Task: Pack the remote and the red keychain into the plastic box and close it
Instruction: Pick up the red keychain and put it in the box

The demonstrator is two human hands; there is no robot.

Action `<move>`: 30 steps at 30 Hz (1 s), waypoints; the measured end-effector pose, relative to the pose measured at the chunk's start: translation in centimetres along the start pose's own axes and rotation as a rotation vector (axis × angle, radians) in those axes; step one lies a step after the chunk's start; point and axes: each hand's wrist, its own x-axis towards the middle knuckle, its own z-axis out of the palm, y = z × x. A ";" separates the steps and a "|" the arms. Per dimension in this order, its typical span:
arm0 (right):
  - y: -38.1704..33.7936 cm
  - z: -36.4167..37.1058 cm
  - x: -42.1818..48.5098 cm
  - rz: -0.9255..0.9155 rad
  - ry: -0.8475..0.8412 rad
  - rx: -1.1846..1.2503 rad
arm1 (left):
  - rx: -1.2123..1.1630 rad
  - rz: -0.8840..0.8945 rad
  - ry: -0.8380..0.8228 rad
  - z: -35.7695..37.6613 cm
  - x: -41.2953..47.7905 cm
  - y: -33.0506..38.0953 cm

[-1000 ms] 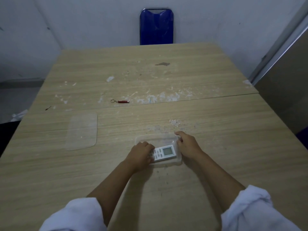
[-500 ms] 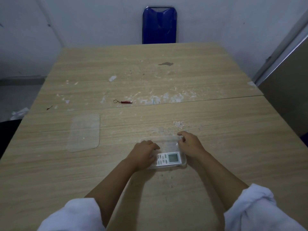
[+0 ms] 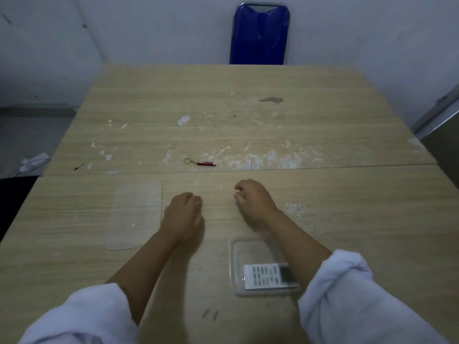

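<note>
The white remote (image 3: 269, 279) lies inside the clear plastic box (image 3: 236, 264) near the table's front, partly under my right forearm. The box's clear lid (image 3: 135, 216) lies flat on the table to the left. The red keychain (image 3: 205, 163) with its metal ring lies farther out, near the seam across the table. My left hand (image 3: 185, 216) is just right of the lid, fingers curled, holding nothing. My right hand (image 3: 252, 201) hovers beyond the box, below the keychain, fingers also curled and empty.
The wooden table (image 3: 347, 207) has scuffed white patches and a dark stain. A blue chair back (image 3: 259, 33) stands behind the far edge against the wall. A grey panel (image 3: 442, 150) rises at the right.
Both hands have left the box and the remote and moved forward over the table toward the keychain. The view has shifted, so the box now sits nearer the bottom.
</note>
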 end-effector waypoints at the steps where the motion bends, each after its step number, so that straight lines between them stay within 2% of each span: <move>1: -0.6 0.3 0.9 -0.008 0.014 0.008 | 0.027 -0.004 -0.016 0.0 0.2 -0.4; 10: -3.0 2.8 7.5 -0.155 0.113 -0.001 | 0.028 0.059 0.166 2.6 0.2 -2.6; 13: -3.1 3.3 8.8 -0.179 0.096 -0.030 | 0.015 0.055 0.186 3.1 0.1 -2.8; 19: -3.3 4.2 10.2 -0.168 0.189 -0.028 | 0.028 0.042 0.204 3.6 0.3 -2.9; 25: -2.6 3.2 8.6 -0.139 0.230 0.038 | 0.000 0.044 0.219 3.4 0.3 -2.4; 30: -1.0 0.3 3.5 -0.114 0.187 0.085 | -0.181 -0.055 0.199 3.3 -0.3 -0.3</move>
